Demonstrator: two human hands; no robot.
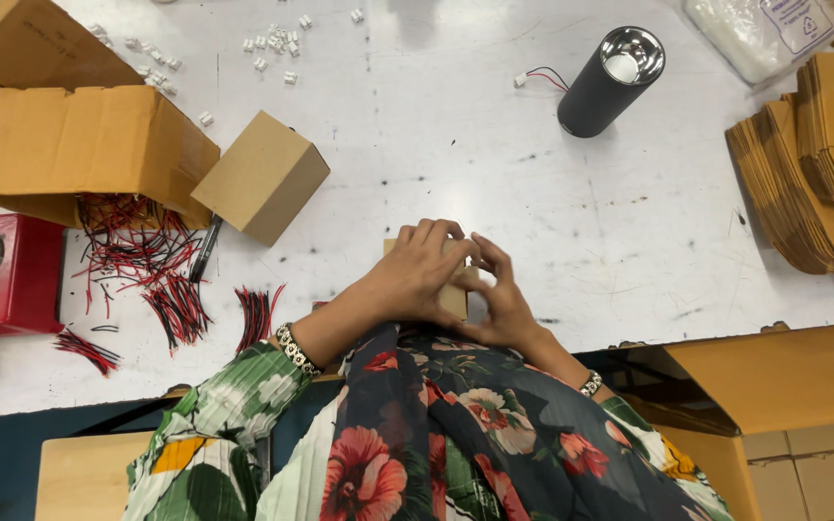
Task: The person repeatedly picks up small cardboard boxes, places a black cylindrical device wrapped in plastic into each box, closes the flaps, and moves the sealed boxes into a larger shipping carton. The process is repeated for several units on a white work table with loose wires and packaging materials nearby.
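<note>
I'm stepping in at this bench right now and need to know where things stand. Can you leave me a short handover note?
Left hand: wrapped over the top of a small cardboard box at the table's near edge.
Right hand: fingers pressed on the same box's right side; both grips closed on it.
Done: one finished-looking small box sits to the left; more lie in the carton at lower right.
Left: black cylindrical lamp lies unboxed ahead; flat box blanks are stacked at right; cut red-black wires lie at left.
</note>
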